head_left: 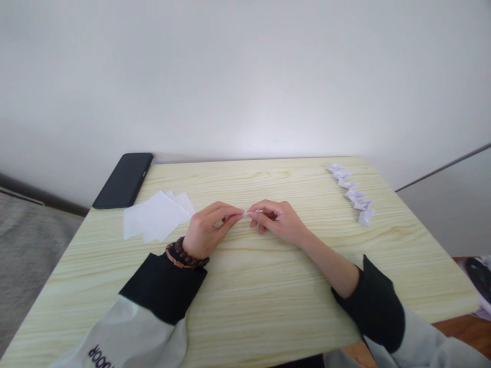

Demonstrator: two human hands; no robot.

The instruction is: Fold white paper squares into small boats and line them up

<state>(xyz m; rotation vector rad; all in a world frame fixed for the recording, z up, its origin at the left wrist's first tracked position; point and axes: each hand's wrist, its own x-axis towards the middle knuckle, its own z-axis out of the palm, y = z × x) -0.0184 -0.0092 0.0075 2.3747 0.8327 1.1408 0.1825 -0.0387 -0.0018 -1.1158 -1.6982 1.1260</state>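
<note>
Fingertips (235, 211) of left hand (207, 228) and right hand (283, 221) pinched tight on one paper (246, 214), six folded pieces (353, 195) along table's (268, 291) right edge.

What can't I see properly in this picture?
All in the head view:
- Little white piece: mostly covered by the left hand and right hand, so its shape is unclear.
- White sheets: they overlap, hiding how many.
- Sleeve lettering: cut off by the bottom edge.
- Dark object: blurred, cut off by the right edge.
</note>
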